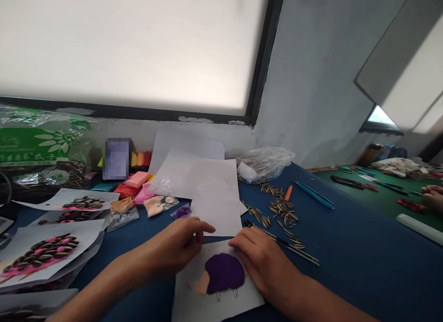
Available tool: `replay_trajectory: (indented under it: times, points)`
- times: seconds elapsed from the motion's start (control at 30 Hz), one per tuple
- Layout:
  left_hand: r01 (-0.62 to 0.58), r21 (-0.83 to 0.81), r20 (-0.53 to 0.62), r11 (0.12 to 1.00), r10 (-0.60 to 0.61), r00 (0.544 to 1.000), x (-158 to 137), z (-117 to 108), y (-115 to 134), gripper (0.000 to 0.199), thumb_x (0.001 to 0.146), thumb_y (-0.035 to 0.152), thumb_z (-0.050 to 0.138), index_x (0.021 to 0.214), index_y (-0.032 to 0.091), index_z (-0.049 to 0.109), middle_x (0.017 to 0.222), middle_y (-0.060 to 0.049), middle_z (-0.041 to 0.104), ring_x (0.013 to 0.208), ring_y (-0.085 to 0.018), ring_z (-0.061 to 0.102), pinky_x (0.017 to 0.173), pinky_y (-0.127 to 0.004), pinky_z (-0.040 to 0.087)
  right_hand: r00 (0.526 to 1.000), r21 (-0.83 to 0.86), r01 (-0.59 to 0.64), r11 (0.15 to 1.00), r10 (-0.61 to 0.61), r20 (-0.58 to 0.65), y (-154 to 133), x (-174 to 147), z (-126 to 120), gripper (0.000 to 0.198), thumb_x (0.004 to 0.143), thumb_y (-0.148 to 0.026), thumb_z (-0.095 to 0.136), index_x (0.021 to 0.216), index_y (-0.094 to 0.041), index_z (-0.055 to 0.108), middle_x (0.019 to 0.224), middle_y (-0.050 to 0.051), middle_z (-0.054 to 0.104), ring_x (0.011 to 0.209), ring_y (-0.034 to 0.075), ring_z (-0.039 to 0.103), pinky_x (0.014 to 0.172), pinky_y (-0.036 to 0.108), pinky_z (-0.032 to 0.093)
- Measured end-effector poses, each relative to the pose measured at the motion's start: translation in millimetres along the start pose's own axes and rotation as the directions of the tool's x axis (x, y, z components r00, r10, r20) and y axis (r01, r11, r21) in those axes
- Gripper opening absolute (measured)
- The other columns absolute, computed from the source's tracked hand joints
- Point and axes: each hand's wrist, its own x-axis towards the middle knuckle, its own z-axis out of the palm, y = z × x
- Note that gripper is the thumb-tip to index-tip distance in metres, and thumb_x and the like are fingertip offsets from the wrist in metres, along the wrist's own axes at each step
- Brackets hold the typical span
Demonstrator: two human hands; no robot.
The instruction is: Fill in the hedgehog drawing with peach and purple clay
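Note:
A white sheet (pixel 187 308) lies on the blue tabletop in front of me, bearing a hedgehog-like shape of purple clay (pixel 224 272) with a peach clay snout (pixel 201 283). Two small pairs of legs are drawn beneath it. My left hand (pixel 185 243) hovers by the sheet's upper left edge, its index finger stretched forward and the others loosely bent, nothing visible in them. My right hand (pixel 258 259) rests along the sheet's right side, fingers extended beside the purple clay. Whether its fingertips touch the clay I cannot tell.
Striped sunflower seeds (pixel 284 213) are scattered at right, near a pen (pixel 284 241) and blue tweezers (pixel 314 194). Clay packets (pixel 138 179) and blank paper (pixel 216 206) lie behind. Seed-covered pictures (pixel 44 253) are stacked at left. Another person's hand (pixel 433 198) is at far right.

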Motion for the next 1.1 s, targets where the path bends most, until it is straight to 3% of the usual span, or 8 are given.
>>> replay_trajectory:
  times: [0.1, 0.2, 0.43, 0.67, 0.9, 1.0, 1.1]
  points:
    - [0.044, 0.154, -0.091, 0.987, -0.030, 0.995, 5, 7, -3, 0.034, 0.086, 0.020, 0.050, 0.117, 0.021, 0.064, 0.108, -0.007, 0.064, 0.094, -0.024, 0.062, 0.081, -0.035, 0.047, 1.000, 0.008, -0.009, 1.000, 0.009, 0.010, 1, 0, 1, 0.028, 0.093, -0.002, 0.046, 0.108, -0.015, 0.065, 0.100, 0.009, 0.066, 0.090, 0.022, 0.059, 0.079, 0.035, 0.050]
    - [0.088, 0.263, -0.098, 0.961, -0.064, 0.993, 7, 12, -1, 0.023, 0.084, 0.021, 0.053, 0.105, 0.020, 0.063, 0.109, -0.008, 0.061, 0.097, -0.025, 0.061, 0.083, -0.037, 0.046, 1.000, 0.011, -0.017, 1.000, 0.017, 0.019, 0, 1, 1, 0.029, 0.092, -0.001, 0.045, 0.107, -0.015, 0.065, 0.101, 0.009, 0.065, 0.092, 0.022, 0.059, 0.081, 0.036, 0.050]
    - [0.125, 0.230, -0.078, 0.965, -0.110, 0.991, 8, 15, 2, 0.005, 0.083, 0.018, 0.051, 0.083, 0.021, 0.056, 0.096, -0.005, 0.058, 0.088, -0.021, 0.059, 0.076, -0.032, 0.045, 0.995, -0.018, -0.086, 0.996, 0.087, 0.055, -2, 2, -3, 0.034, 0.089, 0.002, 0.044, 0.111, -0.016, 0.063, 0.105, 0.010, 0.062, 0.095, 0.023, 0.058, 0.084, 0.038, 0.051]
    - [0.082, 0.181, -0.059, 0.980, -0.073, 0.996, 7, 15, -4, 0.013, 0.076, 0.010, 0.050, 0.079, 0.021, 0.054, 0.094, -0.002, 0.059, 0.086, -0.017, 0.058, 0.075, -0.028, 0.045, 0.978, -0.067, -0.180, 0.981, 0.186, 0.093, -3, 5, -7, 0.031, 0.091, 0.000, 0.045, 0.110, -0.015, 0.063, 0.105, 0.010, 0.060, 0.095, 0.024, 0.057, 0.084, 0.039, 0.050]
    - [0.098, 0.226, -0.066, 0.969, -0.085, 0.994, 10, 16, 4, 0.018, 0.074, 0.006, 0.046, 0.074, 0.021, 0.056, 0.083, -0.002, 0.063, 0.078, -0.019, 0.060, 0.065, -0.028, 0.041, 0.978, -0.127, -0.149, 0.981, 0.164, 0.125, -4, 10, -9, 0.033, 0.087, 0.005, 0.048, 0.103, -0.016, 0.069, 0.101, 0.009, 0.062, 0.093, 0.021, 0.057, 0.080, 0.033, 0.048]
    - [0.140, 0.246, -0.073, 0.959, -0.125, 0.989, 11, 14, 11, 0.025, 0.073, 0.004, 0.047, 0.084, 0.022, 0.061, 0.077, -0.001, 0.066, 0.076, -0.021, 0.062, 0.064, -0.028, 0.041, 0.975, -0.172, -0.149, 0.974, 0.173, 0.139, -4, 12, -9, 0.034, 0.085, 0.006, 0.049, 0.101, -0.016, 0.071, 0.100, 0.009, 0.063, 0.093, 0.021, 0.057, 0.081, 0.033, 0.046]
    - [0.147, 0.248, -0.082, 0.958, -0.131, 0.988, 13, 13, 12, 0.034, 0.074, 0.002, 0.047, 0.095, 0.023, 0.065, 0.087, -0.003, 0.071, 0.083, -0.022, 0.065, 0.071, -0.029, 0.044, 0.976, -0.204, -0.140, 0.969, 0.170, 0.138, -2, 17, -9, 0.033, 0.087, 0.002, 0.051, 0.102, -0.017, 0.072, 0.099, 0.008, 0.063, 0.093, 0.022, 0.056, 0.082, 0.033, 0.044]
